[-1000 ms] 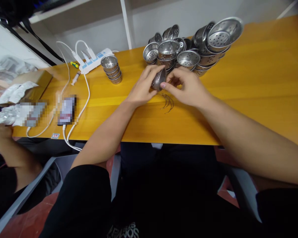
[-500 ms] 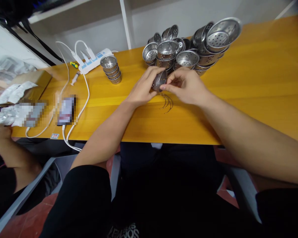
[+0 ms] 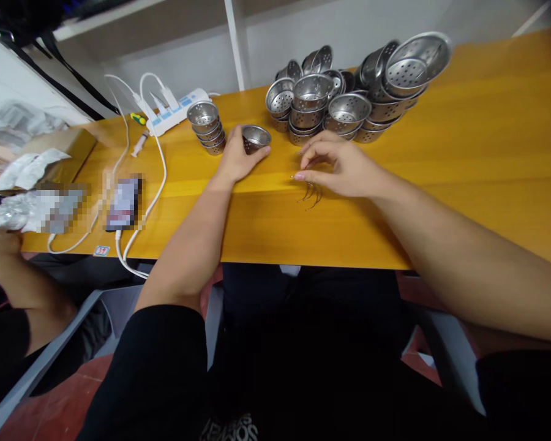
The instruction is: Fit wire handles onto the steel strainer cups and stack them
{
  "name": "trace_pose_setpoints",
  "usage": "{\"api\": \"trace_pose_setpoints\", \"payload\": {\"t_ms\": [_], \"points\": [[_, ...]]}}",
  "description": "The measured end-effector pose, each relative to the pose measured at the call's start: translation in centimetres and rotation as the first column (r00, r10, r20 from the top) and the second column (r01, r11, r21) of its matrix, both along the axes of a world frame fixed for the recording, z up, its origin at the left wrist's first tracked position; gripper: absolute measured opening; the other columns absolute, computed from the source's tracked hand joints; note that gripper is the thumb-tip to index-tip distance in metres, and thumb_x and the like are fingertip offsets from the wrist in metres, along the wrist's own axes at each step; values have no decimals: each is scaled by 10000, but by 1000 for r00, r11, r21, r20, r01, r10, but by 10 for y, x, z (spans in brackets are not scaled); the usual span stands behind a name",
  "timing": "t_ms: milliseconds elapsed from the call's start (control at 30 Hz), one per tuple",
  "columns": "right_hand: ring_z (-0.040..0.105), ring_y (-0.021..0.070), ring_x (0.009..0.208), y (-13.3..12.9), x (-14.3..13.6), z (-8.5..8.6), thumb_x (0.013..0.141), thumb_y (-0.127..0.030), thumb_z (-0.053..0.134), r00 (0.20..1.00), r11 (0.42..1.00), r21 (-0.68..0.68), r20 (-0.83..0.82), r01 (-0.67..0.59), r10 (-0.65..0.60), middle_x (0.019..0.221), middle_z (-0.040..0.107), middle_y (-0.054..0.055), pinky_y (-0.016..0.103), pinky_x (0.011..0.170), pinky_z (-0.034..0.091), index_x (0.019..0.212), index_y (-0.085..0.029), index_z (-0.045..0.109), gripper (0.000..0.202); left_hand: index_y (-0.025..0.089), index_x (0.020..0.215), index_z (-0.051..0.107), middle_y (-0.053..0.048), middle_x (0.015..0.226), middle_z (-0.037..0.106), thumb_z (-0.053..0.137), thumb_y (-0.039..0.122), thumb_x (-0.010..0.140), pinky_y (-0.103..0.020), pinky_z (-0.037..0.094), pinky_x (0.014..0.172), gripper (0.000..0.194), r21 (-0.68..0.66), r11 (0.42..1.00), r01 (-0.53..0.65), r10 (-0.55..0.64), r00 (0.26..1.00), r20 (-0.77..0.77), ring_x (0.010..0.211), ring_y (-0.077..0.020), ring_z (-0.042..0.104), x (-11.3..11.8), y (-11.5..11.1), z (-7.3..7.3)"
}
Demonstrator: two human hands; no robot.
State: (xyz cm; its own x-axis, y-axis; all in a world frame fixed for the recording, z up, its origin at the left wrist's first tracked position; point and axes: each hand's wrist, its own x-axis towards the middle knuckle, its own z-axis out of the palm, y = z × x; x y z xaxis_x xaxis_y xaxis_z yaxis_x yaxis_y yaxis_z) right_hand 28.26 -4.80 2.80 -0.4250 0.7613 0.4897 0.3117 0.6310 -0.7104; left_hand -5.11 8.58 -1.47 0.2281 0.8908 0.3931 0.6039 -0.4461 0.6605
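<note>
The left hand is clamped on a small silver perforated metal cup; its thumb lies along the near side of the rim and the fingers are at the left side; the cup is upright, with its opening up, on the yellow wooden table, directly beside the palm.

The right hand is above the table, well apart from this cup, to the right of it; its fingers are bent toward the thumb, with a narrow gap to be seen near the tips; whether something thin is pinched there, I cannot tell. The thin curved metal wires lie on the table just under and in front of this hand, near the thumb.

A short stack of silver perforated cups stands to the left of the left hand, near the fingers; a large group of silver perforated cups is behind the right hand, some nested and some tilted. Farther left are a white and blue power strip, a small clear syringe and a blurred phone with a white cable; at the left edge, another person's hand is partly visible.
</note>
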Motion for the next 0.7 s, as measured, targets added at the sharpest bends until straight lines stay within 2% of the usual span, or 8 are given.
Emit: {"api": "trace_pose_setpoints", "payload": {"t_ms": [100,200,300,367,500,600,700], "points": [[829,456,1253,0,3,2,1027,-861,1046,999,1000,-2,28,16,-16,1263,869,142,725,1217,725,1028,-349,903,532,249,1371,714,-150,1519,787,1167,260,918,-647,478,1602,640,-35,993,-112,114,993,41,1587,-406,755,-9,5,2],[829,465,1249,2,5,2,1033,-893,1007,998,1000,14,62,22,-22,1246,869,142,739,1211,710,1016,-340,896,564,264,1343,700,-142,1517,765,1176,255,915,-652,449,1631,640,-60,980,-189,193,978,74,1668,-418,714,-18,6,4],[823,450,1230,2,8,2,1023,-936,992,993,1000,0,115,21,-21,1257,863,127,717,1216,698,1025,-353,892,592,252,1332,689,-207,1678,681,1224,294,872,-641,373,1679,707,-85,941,-326,332,941,64,1845,-477,583,-27,9,7],[820,440,1208,1,10,2,1029,-978,962,987,1000,-5,160,-8,8,1261,854,122,707,1208,692,1034,-358,884,625,235,1392,684,-247,1789,615,1234,296,857,-627,303,1712,769,-101,915,-390,397,916,58,1942,-504,477,-32,12,8],[814,445,1213,2,15,0,1061,-1014,894,962,997,-16,263,-69,71,1269,844,134,721,1200,666,1021,-356,868,660,169,1653,605,-292,1875,615,1142,194,938,-572,252,1732,895,-128,915,-382,391,919,46,1973,-458,484,-38,21,5],[814,458,1249,6,20,-5,1066,-979,901,937,995,-20,335,-100,101,1277,847,142,742,1233,644,989,-350,854,636,146,1725,577,-293,1888,652,1106,146,959,-551,246,1732,931,-171,926,-336,350,935,59,1971,-440,519,-38,23,1],[817,460,1280,10,25,-8,1061,-917,920,911,994,-19,399,-107,105,1286,855,129,744,1278,621,995,-356,854,569,141,1806,522,-290,1953,619,1067,83,955,-561,276,1726,1012,-200,923,-329,351,933,85,1983,-436,510,-38,23,1]]}}
